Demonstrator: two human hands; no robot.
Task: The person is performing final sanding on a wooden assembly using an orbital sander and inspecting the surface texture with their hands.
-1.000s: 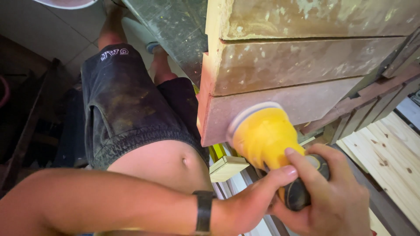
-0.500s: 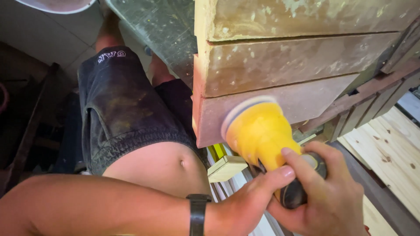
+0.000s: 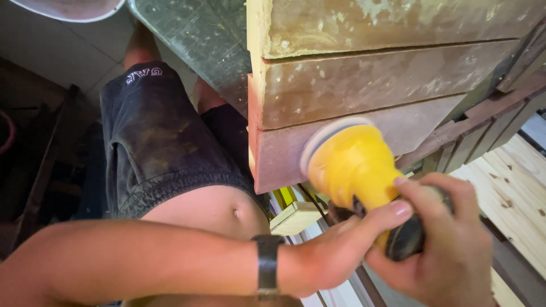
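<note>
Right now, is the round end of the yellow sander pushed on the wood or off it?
On it. The yellow sander has its round pad flat against the bottom board, with no gap showing. Both the left hand and right hand grip it.

Sander against lowest board

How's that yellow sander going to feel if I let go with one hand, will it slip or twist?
The yellow sander would probably twist: its round pad presses flat against the reddish board, while the left hand and right hand both grip the rear. It looks rigid, hard plastic, likely top-heavy toward the pad. The dusty surfaces suggest a somewhat slippery grip.
</note>
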